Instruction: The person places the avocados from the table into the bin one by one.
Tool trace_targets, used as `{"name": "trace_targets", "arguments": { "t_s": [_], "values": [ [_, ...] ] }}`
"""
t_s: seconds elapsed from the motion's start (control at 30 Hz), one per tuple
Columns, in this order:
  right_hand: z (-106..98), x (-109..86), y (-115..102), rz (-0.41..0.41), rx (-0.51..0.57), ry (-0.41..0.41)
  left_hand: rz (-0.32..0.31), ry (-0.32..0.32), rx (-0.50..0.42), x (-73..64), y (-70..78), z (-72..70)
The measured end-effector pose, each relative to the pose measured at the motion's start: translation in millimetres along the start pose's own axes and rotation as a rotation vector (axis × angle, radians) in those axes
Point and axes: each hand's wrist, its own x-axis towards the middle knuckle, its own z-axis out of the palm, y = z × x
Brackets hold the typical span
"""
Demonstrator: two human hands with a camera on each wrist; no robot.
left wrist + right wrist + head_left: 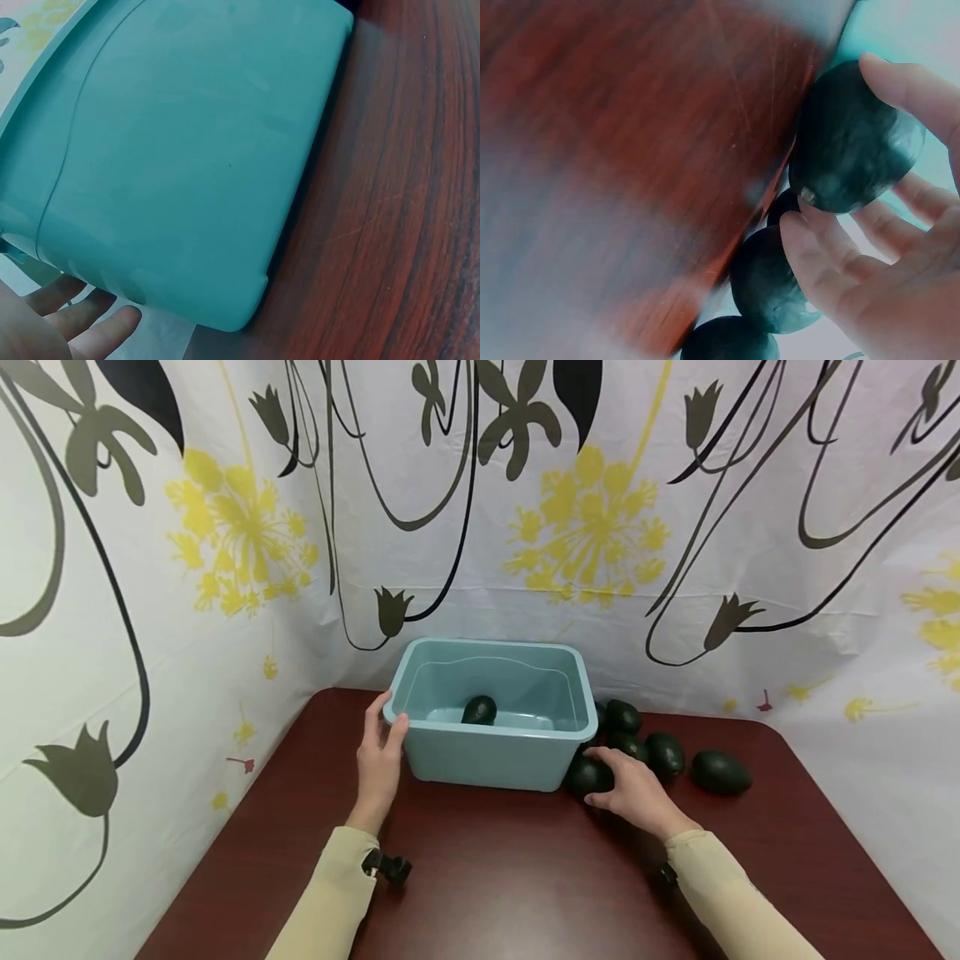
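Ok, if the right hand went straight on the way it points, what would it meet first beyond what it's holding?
Past the avocado it grips, the right hand would likely meet the blue tub, near its right front corner; the exact gap is unclear.

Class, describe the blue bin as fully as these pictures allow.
The blue bin is an open-topped tub with rounded corners, seemingly smooth plastic, with a lipped rim and a thin curved line along its wall. It stands upright on the dark red table, toward the far edge. One avocado lies inside. The left hand grips its near left corner. Avocados lie close on its right; whether they touch it is unclear.
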Motion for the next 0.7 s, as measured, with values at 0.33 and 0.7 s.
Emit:
{"name": "trace_targets", "arguments": {
  "t_s": [0.33, 0.7],
  "values": [
    [-4.8, -10.3, 0.2, 0.005, -0.021, 0.018, -0.018, 0.003, -0.017, -0.9, -1.5, 3.7],
    [-17.3, -24.5, -2.7, 0.013, 0.015, 0.031, -0.034, -0.016, -0.019, -0.2, 5.2, 0.5]
  ]
}}
